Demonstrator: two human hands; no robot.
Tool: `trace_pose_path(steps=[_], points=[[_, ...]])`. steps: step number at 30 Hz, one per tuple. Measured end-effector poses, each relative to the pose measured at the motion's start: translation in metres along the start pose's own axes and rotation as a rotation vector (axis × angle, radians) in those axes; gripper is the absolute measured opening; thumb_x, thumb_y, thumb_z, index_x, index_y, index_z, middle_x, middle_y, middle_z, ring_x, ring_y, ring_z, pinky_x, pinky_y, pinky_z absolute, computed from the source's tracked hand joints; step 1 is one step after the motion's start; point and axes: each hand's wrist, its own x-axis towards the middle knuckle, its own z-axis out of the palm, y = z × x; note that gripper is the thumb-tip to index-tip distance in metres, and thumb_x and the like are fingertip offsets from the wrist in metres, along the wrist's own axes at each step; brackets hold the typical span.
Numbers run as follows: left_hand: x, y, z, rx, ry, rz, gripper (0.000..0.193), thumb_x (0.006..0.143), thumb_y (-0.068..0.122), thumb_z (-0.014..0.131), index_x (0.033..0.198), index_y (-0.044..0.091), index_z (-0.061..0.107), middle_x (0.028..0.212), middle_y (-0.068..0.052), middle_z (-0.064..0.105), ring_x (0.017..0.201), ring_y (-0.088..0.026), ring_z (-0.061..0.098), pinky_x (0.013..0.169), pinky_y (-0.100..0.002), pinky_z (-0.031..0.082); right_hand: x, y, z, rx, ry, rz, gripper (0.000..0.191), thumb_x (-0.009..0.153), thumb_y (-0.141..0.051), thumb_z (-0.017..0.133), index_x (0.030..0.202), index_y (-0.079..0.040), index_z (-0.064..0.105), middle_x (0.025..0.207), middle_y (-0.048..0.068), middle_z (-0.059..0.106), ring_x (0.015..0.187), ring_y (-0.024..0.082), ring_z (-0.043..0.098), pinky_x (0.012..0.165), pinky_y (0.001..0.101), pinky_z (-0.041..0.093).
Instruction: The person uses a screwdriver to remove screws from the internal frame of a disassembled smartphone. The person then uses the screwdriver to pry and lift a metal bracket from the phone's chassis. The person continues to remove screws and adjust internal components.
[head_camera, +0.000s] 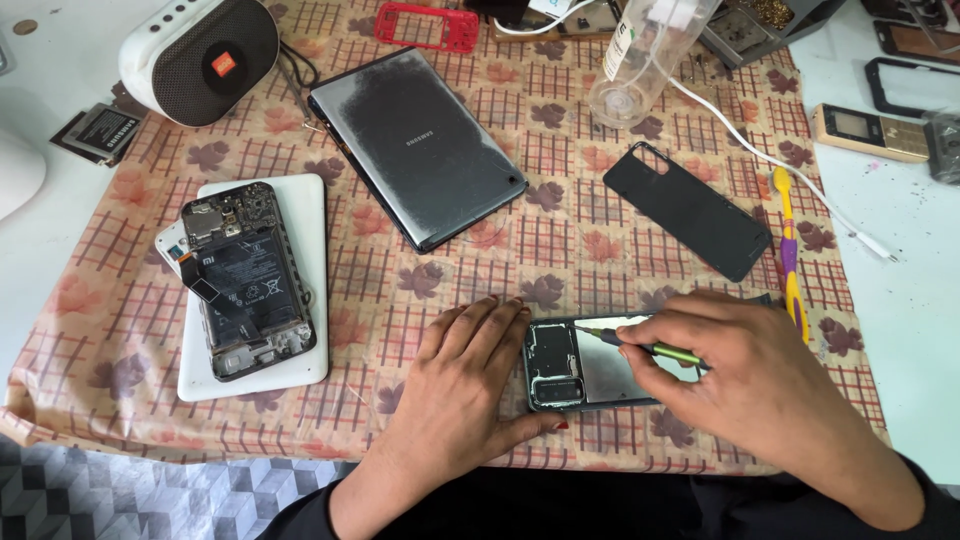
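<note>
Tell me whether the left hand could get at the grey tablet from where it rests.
Probably yes. The left hand lies flat beside the opened phone, and only bare patterned cloth lies between it and the grey tablet. Nothing stands in that path.

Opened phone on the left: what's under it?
The opened phone lies on a white slab, which rests on the patterned cloth. A pale corner shows beneath it at the left; the rest of that item is covered.
</note>
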Motion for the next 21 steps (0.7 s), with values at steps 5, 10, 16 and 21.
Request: trace_pose_path(steps=[5, 10, 16, 21], points=[[0.0, 0.0, -0.001, 0.0, 0.014, 0.005, 0.095, 0.078, 0.068, 0.072, 0.132, -0.01, 0.06, 0.14, -0.021, 0.057, 0.135, -0.037, 0.048, 0.113, -0.05, 0.034, 0.028, 0.008, -0.007, -0.068, -0.159, -0.206, 0.016, 0.083, -0.024, 0.083, 0.092, -0.011, 0.08, 0.08, -0.001, 0.068, 0.061, 0.014, 0.064, 0.049, 0.0297, 0.053], [0.001, 0.001, -0.002, 0.0, 0.016, 0.017, 0.094, 0.081, 0.067, 0.071, 0.132, -0.01, 0.059, 0.14, -0.021, 0.057, 0.136, -0.037, 0.048, 0.114, -0.049, 0.035, 0.055, 0.015, -0.013, 0.058, -0.128, -0.142, 0.028, 0.076, -0.016, 0.082, 0.102, -0.008, 0.078, 0.09, 0.003, 0.076, 0.057, 0.012, 0.069, 0.046, 0.0233, 0.057], [0.001, 0.002, -0.002, -0.003, 0.004, 0.01, 0.093, 0.081, 0.066, 0.072, 0.132, -0.011, 0.059, 0.138, -0.021, 0.057, 0.135, -0.036, 0.048, 0.115, -0.049, 0.035, 0.048, 0.017, 0.011, 0.412, 0.071, -0.259, 0.05, 0.088, -0.003, 0.077, 0.129, -0.008, 0.048, 0.111, 0.013, 0.073, 0.088, 0.019, 0.075, 0.077, 0.0267, 0.065], [0.002, 0.002, -0.003, -0.004, 0.003, 0.003, 0.093, 0.079, 0.065, 0.073, 0.132, -0.01, 0.059, 0.138, -0.022, 0.057, 0.134, -0.038, 0.048, 0.113, -0.05, 0.035, 0.027, 0.041, 0.035, 0.799, 0.061, -0.239, 0.056, 0.095, 0.01, 0.061, 0.137, -0.01, 0.029, 0.114, 0.022, 0.068, 0.112, 0.03, 0.075, 0.099, 0.0363, 0.066]])
